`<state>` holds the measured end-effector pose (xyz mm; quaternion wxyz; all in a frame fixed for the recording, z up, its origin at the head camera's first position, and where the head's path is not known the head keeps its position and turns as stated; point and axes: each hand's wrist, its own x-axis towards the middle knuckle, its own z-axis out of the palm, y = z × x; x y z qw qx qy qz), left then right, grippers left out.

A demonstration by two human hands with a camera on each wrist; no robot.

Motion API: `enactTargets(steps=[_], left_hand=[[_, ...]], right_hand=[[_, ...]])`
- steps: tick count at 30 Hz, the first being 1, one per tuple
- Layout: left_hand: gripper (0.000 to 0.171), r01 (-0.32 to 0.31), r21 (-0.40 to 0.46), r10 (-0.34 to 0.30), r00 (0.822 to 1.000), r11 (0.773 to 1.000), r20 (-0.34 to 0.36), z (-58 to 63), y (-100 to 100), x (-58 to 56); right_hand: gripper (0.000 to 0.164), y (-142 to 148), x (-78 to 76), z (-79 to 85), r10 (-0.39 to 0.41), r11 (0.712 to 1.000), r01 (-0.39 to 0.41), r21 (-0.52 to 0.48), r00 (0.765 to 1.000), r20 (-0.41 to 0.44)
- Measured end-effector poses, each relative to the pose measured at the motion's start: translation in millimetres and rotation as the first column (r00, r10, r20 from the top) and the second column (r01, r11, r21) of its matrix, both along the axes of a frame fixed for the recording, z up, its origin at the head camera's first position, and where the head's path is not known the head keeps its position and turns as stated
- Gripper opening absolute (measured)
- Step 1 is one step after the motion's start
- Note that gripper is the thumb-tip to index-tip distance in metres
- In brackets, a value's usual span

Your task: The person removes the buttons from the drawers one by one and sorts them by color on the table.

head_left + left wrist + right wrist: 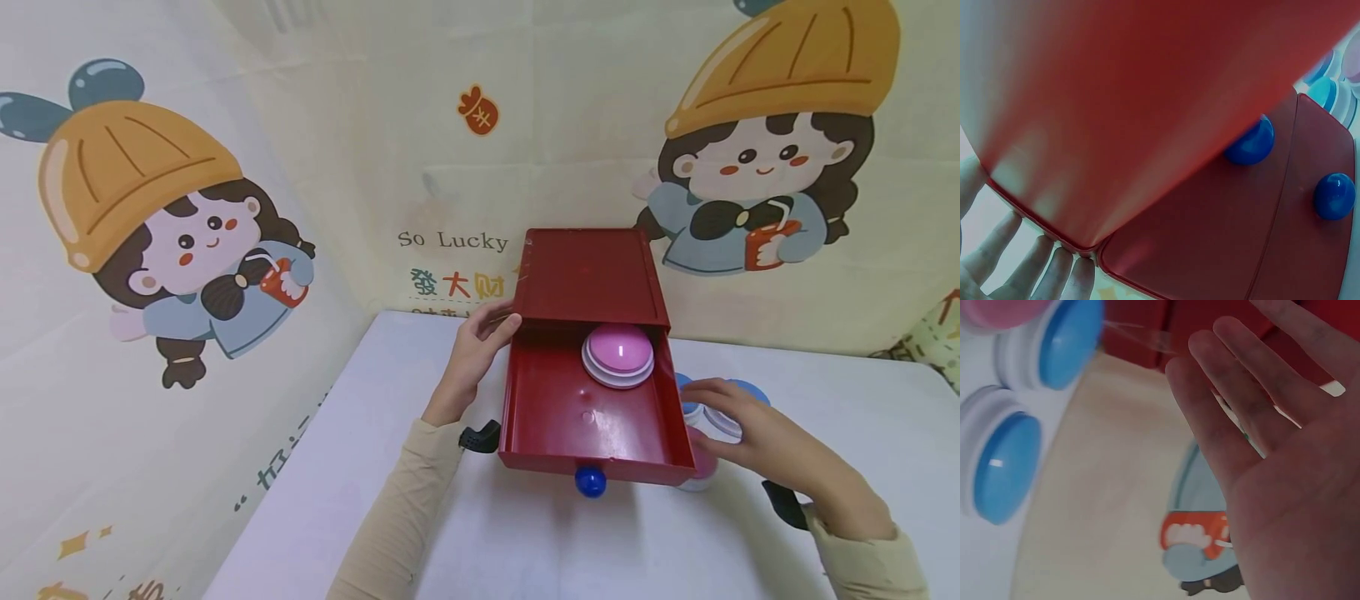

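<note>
A red drawer cabinet (585, 275) stands on the table with its top drawer (547, 417) pulled out. Inside that drawer, toward the back, lies a pink dome button (621, 348) on a white base. My left hand (471, 354) rests against the cabinet's left side, its fingers (1034, 259) extended along the edge in the left wrist view. Beside the drawer's right wall is my right hand (761, 433), fingers loosely spread and holding nothing. Whether it touches the drawer I cannot tell. Blue knobs (1334, 196) show on the lower drawer fronts in the left wrist view.
To the cabinet's right, partly hidden by my right hand, are blue dome buttons (1009, 465) and a pink one (703, 462) on white bases. The white table (420, 367) meets a cartoon-printed cloth (420, 108) behind. The opened drawer juts forward over the table.
</note>
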<state>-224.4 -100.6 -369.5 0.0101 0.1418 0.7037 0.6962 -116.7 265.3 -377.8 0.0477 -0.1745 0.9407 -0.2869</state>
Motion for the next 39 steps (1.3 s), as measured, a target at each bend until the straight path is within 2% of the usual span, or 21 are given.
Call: enactTargets(steps=[9, 16, 18, 19, 25, 26, 39], left_hand=[[0.042, -0.002, 0.003, 0.002, 1.000, 1.000, -0.018, -0.2, 0, 1.4], [0.043, -0.007, -0.003, 0.007, 1.000, 1.000, -0.009, 0.4, 0, 1.9], [0.045, -0.002, -0.004, 0.002, 1.000, 1.000, -0.005, 0.5, -1, 1.9], [0.046, 0.001, -0.006, -0.001, 1.000, 1.000, -0.004, 4.4, 0, 4.6], [0.046, 0.000, -0.011, 0.000, 1.000, 1.000, -0.001, 5.1, 0, 4.4], [0.046, -0.001, -0.009, 0.001, 1.000, 1.000, -0.003, 1.6, 0, 1.9], [0.043, -0.006, -0.008, 0.006, 1.000, 1.000, -0.006, 1.4, -1, 2.9]], right_hand=[[0.061, -4, 4.5, 26.5, 0.032, 0.999, -0.032, 0.002, 0.990, -0.139], [0.061, -10, 5.5, 38.8, 0.031, 0.999, -0.027, 0.021, 0.983, -0.178], [0.061, -12, 5.2, 41.6, 0.034, 0.999, -0.028, 0.028, 0.978, -0.206], [0.060, -13, 5.1, 43.2, 0.036, 0.999, -0.029, 0.032, 0.975, -0.221], [0.063, -16, 4.3, 51.0, 0.055, 0.998, -0.039, 0.055, 0.943, -0.327], [0.064, -16, 4.3, 52.1, 0.057, 0.998, -0.040, 0.058, 0.939, -0.339], [0.066, -26, 8.2, 72.0, 0.084, 0.996, -0.061, 0.069, 0.906, -0.414]])
